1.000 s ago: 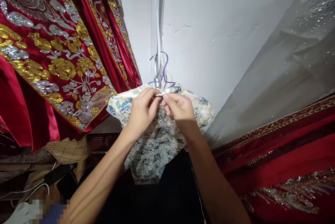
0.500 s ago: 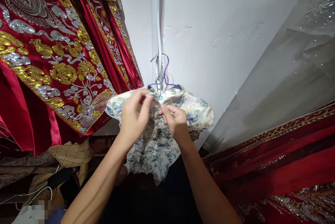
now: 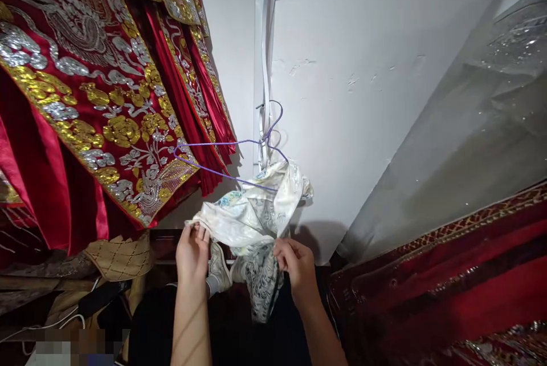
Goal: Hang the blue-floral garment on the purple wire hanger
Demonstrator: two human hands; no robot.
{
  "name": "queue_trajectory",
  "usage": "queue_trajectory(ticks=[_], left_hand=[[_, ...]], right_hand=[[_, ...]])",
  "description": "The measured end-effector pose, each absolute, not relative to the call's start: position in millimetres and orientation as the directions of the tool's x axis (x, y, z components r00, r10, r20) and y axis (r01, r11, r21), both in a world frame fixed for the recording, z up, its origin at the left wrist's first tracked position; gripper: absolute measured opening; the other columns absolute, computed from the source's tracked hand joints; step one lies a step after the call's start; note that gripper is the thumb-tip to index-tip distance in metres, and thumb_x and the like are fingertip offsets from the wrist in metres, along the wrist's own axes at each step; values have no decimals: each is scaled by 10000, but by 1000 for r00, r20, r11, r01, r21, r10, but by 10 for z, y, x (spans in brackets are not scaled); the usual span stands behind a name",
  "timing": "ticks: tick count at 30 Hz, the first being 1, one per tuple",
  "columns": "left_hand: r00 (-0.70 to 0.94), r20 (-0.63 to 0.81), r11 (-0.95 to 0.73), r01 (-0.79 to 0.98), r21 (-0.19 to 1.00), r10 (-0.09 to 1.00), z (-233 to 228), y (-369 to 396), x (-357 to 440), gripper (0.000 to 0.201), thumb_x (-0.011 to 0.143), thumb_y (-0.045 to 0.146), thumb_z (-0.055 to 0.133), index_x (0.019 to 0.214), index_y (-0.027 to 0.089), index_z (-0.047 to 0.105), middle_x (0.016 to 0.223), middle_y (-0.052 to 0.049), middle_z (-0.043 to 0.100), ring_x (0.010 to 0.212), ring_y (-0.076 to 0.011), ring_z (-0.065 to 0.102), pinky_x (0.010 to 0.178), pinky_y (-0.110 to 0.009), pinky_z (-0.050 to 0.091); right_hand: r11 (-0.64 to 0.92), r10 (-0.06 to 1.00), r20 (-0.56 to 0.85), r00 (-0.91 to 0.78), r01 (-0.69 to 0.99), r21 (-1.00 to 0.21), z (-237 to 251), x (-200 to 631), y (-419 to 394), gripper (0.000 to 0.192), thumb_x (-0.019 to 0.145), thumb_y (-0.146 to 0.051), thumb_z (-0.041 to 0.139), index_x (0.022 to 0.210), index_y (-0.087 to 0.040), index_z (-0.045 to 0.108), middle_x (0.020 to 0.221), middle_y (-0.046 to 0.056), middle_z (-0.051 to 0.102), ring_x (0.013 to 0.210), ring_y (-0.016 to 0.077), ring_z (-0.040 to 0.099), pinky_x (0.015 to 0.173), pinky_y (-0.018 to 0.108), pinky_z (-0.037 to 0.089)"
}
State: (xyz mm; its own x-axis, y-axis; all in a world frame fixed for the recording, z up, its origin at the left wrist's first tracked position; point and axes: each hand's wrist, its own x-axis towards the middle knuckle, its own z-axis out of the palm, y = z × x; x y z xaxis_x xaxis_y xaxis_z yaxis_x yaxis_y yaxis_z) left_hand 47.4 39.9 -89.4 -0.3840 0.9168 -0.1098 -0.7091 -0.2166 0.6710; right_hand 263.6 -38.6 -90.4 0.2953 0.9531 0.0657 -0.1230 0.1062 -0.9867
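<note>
A pale patterned garment [image 3: 252, 218] with blue and yellow touches hangs partly off a purple wire hanger [image 3: 209, 143]. The hanger's left arm is bare, while its right shoulder still sits inside the cloth. My left hand [image 3: 192, 252] grips the garment's left part, low and away from the hanger, palm facing up. Closed on the front edge of the cloth is my right hand [image 3: 294, 263], lower right of the garment's middle. A darker grey patterned part [image 3: 262, 286] dangles below, between the hands.
The hanger hooks onto a white strap [image 3: 265, 52] along the white wall [image 3: 363, 24]. Red gowns with gold and silver embroidery [image 3: 123, 132] hang at left. Red fabric [image 3: 470, 275] and clear plastic covering [image 3: 448, 143] are at right. Sneakers [image 3: 220, 266] show below.
The garment's left shoulder has come off the hanger, baring its left arm. Both hands have moved down from the collar, the left one pulling cloth down and to the left.
</note>
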Motion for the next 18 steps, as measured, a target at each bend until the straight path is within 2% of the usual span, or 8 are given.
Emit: queue_trajectory(ticks=[3, 5, 7, 10, 13, 15, 16, 18], left_hand=[[-355, -121, -183, -708, 682, 927, -1000, 215, 683, 94, 835, 272, 689, 829, 196, 634, 845, -16, 658, 831, -144, 653, 868, -295, 535], [-266, -32, -156, -655, 740, 963, -907, 67, 821, 190, 817, 350, 721, 915, 199, 661, 989, -38, 680, 949, -169, 654, 905, -297, 519], [-114, 76, -126, -547, 828, 991, -741, -108, 971, 260, 857, 445, 674, 952, 205, 652, 1059, -62, 676, 988, -207, 649, 908, -330, 516], [183, 198, -151, -242, 958, 963, -506, -416, 1218, 276, 907, 499, 602, 888, 226, 639, 991, -75, 663, 942, -249, 634, 889, -394, 515], [392, 242, -269, 14, 963, 887, -396, -685, 1402, 205, 926, 467, 591, 858, 287, 662, 977, -82, 644, 975, -273, 615, 900, -415, 503], [403, 267, -324, 80, 943, 875, -359, -766, 1416, 156, 944, 450, 567, 968, 336, 671, 1032, -87, 635, 1019, -277, 606, 911, -421, 502], [385, 291, -356, 110, 928, 876, -334, -767, 1382, 165, 952, 439, 557, 1042, 346, 659, 1077, -90, 627, 1054, -278, 595, 936, -425, 494], [335, 359, -432, 174, 885, 871, -258, -692, 1251, 229, 968, 409, 539, 1173, 335, 608, 1213, -93, 593, 1181, -278, 542, 1048, -439, 428]], right_hand=[[21, 981, 10, 195, -52, -998, -1001, 2750, -495, 409, 869, -406, 587, 525, -189, 540, 404, -54, 365, 443, 101, 311, 510, 272, 266], [-56, 994, -49, 98, 68, -996, -1046, 2803, -556, 438, 874, -444, 593, 523, -187, 544, 410, -50, 371, 443, 105, 319, 512, 278, 268], [-67, 995, -55, 81, 142, -988, -1050, 2816, -585, 462, 876, -530, 595, 566, -188, 582, 472, -28, 436, 483, 127, 375, 524, 286, 301], [-3, 990, 1, 144, 30, -1000, -996, 2779, -589, 531, 851, -695, 553, 647, -210, 626, 650, 34, 592, 626, 197, 523, 604, 322, 423], [-115, 988, -135, 72, -229, -967, -921, 2737, -600, 659, 818, -833, 433, 636, -227, 615, 639, 70, 614, 677, 253, 607, 594, 354, 486], [-189, 981, -192, -24, -326, -926, -851, 2720, -603, 700, 819, -856, 376, 621, -226, 609, 572, 73, 583, 643, 262, 624, 535, 354, 489], [-182, 983, -176, -48, -326, -928, -799, 2716, -593, 686, 835, -833, 386, 632, -222, 623, 567, 75, 587, 639, 261, 631, 522, 351, 492], [-39, 999, -36, -17, -212, -977, -646, 2719, -535, 575, 874, -722, 486, 668, -217, 669, 583, 74, 620, 628, 251, 638, 509, 345, 502]])
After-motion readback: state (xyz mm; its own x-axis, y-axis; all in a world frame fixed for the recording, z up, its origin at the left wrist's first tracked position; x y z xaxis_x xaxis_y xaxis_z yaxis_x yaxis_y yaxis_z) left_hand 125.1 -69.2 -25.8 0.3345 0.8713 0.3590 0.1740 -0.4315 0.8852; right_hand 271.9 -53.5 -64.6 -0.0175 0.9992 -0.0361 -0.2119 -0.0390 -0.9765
